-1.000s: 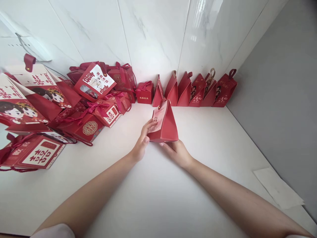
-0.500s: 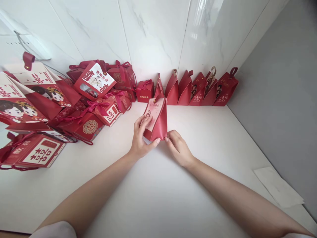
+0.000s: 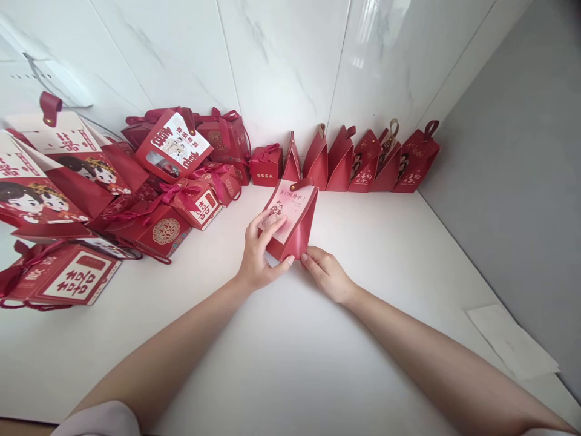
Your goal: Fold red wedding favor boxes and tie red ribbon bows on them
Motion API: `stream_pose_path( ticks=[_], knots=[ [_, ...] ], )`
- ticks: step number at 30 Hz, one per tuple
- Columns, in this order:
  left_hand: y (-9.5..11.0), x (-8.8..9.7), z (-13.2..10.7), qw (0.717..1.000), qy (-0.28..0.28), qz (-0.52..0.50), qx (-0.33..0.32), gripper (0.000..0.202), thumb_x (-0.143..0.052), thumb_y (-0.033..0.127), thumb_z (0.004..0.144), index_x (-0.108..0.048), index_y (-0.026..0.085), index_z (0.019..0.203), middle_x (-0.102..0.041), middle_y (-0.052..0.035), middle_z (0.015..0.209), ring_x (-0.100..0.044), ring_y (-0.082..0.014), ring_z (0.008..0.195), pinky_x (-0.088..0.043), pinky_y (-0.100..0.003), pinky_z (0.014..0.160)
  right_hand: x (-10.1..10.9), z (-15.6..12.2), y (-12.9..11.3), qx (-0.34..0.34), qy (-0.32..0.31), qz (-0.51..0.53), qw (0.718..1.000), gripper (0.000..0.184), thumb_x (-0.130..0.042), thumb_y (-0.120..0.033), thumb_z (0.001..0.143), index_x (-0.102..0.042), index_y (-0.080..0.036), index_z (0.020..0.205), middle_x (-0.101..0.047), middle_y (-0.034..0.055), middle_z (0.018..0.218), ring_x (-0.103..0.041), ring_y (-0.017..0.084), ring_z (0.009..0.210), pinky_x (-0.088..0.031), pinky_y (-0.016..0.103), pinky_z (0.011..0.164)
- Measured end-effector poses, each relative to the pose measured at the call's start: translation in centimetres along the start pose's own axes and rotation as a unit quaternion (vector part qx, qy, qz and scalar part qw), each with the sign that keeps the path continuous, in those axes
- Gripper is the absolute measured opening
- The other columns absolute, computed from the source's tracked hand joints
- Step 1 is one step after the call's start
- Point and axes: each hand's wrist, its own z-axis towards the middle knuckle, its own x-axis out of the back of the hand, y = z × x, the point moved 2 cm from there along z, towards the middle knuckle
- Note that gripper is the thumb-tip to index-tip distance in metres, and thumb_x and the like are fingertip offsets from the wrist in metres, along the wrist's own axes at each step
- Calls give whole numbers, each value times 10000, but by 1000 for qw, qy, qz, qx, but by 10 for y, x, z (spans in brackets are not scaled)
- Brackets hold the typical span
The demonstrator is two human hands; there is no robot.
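both hands grip the red wedge gift box (image 3: 290,221) on the white desk (image 3: 281,339): left hand (image 3: 258,254) fingers on its pink front, right hand (image 3: 327,275) pinching bottom corner.

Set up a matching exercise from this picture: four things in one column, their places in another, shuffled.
Things
1. pink-fronted box
2. row of red wedge boxes
3. white paper sheet
4. ribboned red boxes

Places
A. lying flat near the table's right edge
B. heaped at the table's left
C. touched by the left hand and the right hand
D. lined up against the tiled wall

Pairs: 1-C, 2-D, 3-A, 4-B
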Motion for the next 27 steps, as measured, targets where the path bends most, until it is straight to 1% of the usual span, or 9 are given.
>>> stream_pose_path(
  ticks=[10,13,15,17,19,21,22,24,27],
  knots=[
    [6,0,-1,999,3,23,-47,723,-702,353,726,-481,221,1401,-301,-138,1494,-359,-343,1386,-323,-537,1166,1,-1,3,3,9,-27,1000,392,-328,-357,1039,-453,-191,706,-511,13,720,-461,169,666,-359,313,689],
    [1,-2,-2,999,0,-31,-17,703,-699,364,737,-489,225,1393,-322,-131,1490,-340,-334,1402,-287,-526,1185,1,-3,1,3,7,-28,1000,435,-316,-396,1046,-462,-191,692,-507,17,702,-465,172,661,-368,319,683],
    [-3,-5,-2,989,14,-142,41,653,-661,453,775,-510,230,1370,-375,-119,1473,-339,-329,1406,-278,-513,1190,1,-4,-2,9,19,-8,1000,429,-326,-431,1046,-490,-192,730,-526,25,755,-499,175,706,-398,321,711],
    [-8,-9,-2,935,43,-320,144,603,-518,584,843,-540,231,1332,-467,-106,1429,-395,-333,1373,-337,-511,1149,1,-4,-4,5,43,30,999,350,-395,-473,1026,-542,-196,870,-566,49,904,-552,190,835,-438,326,772],
    [-9,-13,-2,834,49,-490,249,650,-344,656,880,-552,222,1316,-552,-102,1367,-474,-343,1308,-418,-518,1066,2,-2,0,-33,90,77,992,331,-506,-516,977,-532,-208,1094,-570,85,1109,-571,218,999,-472,344,838],
    [-8,-14,-1,742,13,-592,314,716,-280,691,872,-542,213,1337,-597,-109,1325,-517,-356,1262,-452,-532,1005,3,-1,6,-87,135,122,979,502,-593,-551,924,-447,-226,1278,-505,119,1316,-555,238,1125,-495,370,900],
    [-7,-14,0,712,-11,-621,328,743,-284,710,858,-536,210,1347,-605,-115,1320,-529,-361,1249,-458,-537,990,4,0,8,-100,143,141,974,573,-612,-560,911,-408,-236,1337,-458,124,1397,-540,244,1176,-491,387,947],
    [-9,-12,2,672,-48,-656,340,802,-299,758,831,-531,200,1358,-611,-130,1316,-546,-373,1227,-462,-545,980,3,1,11,-92,108,166,976,612,-591,-564,927,-372,-257,1409,-405,105,1481,-506,245,1253,-440,417,1057],
    [-18,-12,1,653,-56,-665,358,783,-355,751,831,-536,200,1357,-620,-130,1309,-567,-379,1203,-473,-548,973,2,1,11,-58,29,177,982,565,-473,-556,992,-348,-279,1469,-474,67,1449,-461,240,1323,-316,446,1170]
  ],
)
